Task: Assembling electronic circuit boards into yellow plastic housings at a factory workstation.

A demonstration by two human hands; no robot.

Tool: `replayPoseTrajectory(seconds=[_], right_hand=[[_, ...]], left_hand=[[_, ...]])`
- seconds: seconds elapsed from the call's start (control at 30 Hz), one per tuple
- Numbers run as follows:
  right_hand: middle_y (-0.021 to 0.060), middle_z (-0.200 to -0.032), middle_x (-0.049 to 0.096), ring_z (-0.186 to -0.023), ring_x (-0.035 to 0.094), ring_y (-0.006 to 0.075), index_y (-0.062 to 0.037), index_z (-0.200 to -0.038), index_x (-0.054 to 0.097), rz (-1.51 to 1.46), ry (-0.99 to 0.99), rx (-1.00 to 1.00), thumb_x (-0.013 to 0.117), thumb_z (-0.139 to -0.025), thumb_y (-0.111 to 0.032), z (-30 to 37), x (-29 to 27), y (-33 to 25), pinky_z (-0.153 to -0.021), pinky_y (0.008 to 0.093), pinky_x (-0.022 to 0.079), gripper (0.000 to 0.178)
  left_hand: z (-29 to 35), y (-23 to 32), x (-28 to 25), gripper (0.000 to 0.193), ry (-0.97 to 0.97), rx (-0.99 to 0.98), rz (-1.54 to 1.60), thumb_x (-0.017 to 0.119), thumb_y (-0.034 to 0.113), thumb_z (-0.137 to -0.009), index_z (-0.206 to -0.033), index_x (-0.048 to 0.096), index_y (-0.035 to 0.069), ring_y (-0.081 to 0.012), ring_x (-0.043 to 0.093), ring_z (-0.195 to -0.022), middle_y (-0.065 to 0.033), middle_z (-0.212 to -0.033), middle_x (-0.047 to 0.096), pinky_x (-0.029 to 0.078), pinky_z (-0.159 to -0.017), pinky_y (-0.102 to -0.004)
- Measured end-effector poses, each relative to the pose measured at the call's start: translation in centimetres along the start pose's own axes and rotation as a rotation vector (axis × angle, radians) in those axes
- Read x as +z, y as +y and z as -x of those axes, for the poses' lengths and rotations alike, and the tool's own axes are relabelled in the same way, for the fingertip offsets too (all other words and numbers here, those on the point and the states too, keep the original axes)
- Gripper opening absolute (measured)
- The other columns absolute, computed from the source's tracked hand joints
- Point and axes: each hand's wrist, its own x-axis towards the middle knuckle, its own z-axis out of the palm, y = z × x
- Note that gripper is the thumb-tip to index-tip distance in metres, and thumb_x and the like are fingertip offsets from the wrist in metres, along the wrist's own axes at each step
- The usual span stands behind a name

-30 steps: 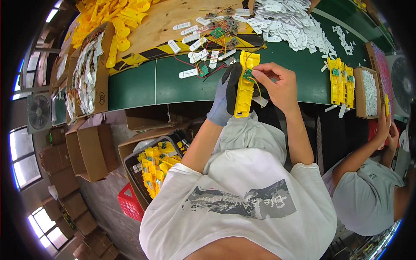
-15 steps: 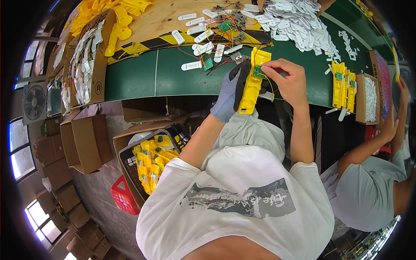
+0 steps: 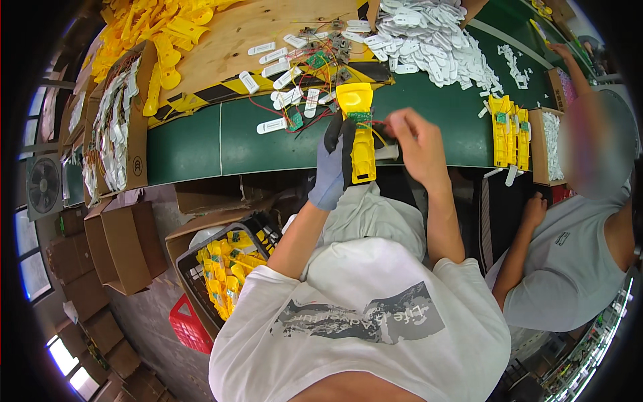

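My left hand (image 3: 330,170), in a blue-grey glove with black fingers, grips a long yellow plastic housing (image 3: 362,161) by its left side. The housing stands almost upright in view over the table's near edge, its hollow side facing me. Across its middle sits a small green circuit board (image 3: 360,119) with red and yellow wires. My bare right hand (image 3: 422,151) is just right of the board, slightly blurred, its thumb and forefinger pinched at the red wire (image 3: 380,123). A white piece (image 3: 386,153) hangs beside the housing, below the right fingertips.
White tags, wires and boards (image 3: 288,97) lie scattered beyond my hands. A heap of white parts (image 3: 429,43) lies behind; yellow housings (image 3: 504,130) stand to the right near a co-worker (image 3: 569,268). A crate of yellow assemblies (image 3: 224,268) is low left. A carton (image 3: 137,114) stands left.
My right hand has drawn back from the board, pulling the red wire to the right. The housing is turned more upright. The view has shifted, and the co-worker has leaned in nearer the table.
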Motion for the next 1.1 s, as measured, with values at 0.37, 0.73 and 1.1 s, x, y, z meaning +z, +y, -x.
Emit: replayPoseTrajectory(seconds=[0.37,0.73,1.1], right_hand=[[0.0106,-0.071,0.06,-0.061,0.059,0.0199,-0.0002,-0.085,0.063,0.187,-0.197,-0.429,0.064,-0.078,-0.008,3.9,-0.9,-4.3,-0.053,0.0262,0.044,0.011],[0.0078,-0.083,0.064,-0.07,0.06,0.0114,0.0013,-0.09,0.065,-0.119,-0.166,-0.094,0.067,-0.078,-0.005,0.5,0.5,-2.7,-0.061,0.0222,0.047,0.014],[0.0079,-0.084,0.066,-0.073,0.061,0.009,0.0026,-0.093,0.066,-0.341,-0.149,0.073,0.069,-0.076,-0.002,1.0,1.3,-0.9,-0.065,0.0209,0.048,0.018]], left_hand=[[-0.5,-0.1,0.1,0.035,-0.055,0.033,0.097,0.04,0.025,-0.096,-0.124,0.042,0.005,-0.0139,0.058,-0.085,-0.0101,-0.115,0.056,0.05,-0.071,-0.0285],[0.1,-2.0,-1.9,0.035,0.009,0.096,-0.113,0.043,0.021,-0.094,-0.123,0.044,0.001,-0.0133,0.053,-0.093,-0.0072,-0.105,0.057,0.044,-0.079,-0.0276],[0.5,-1.5,-1.3,0.033,-0.011,0.128,-0.18,0.043,0.02,-0.095,-0.122,0.045,0.002,-0.0099,0.053,-0.086,-0.0049,-0.101,0.056,0.044,-0.073,-0.0248]])
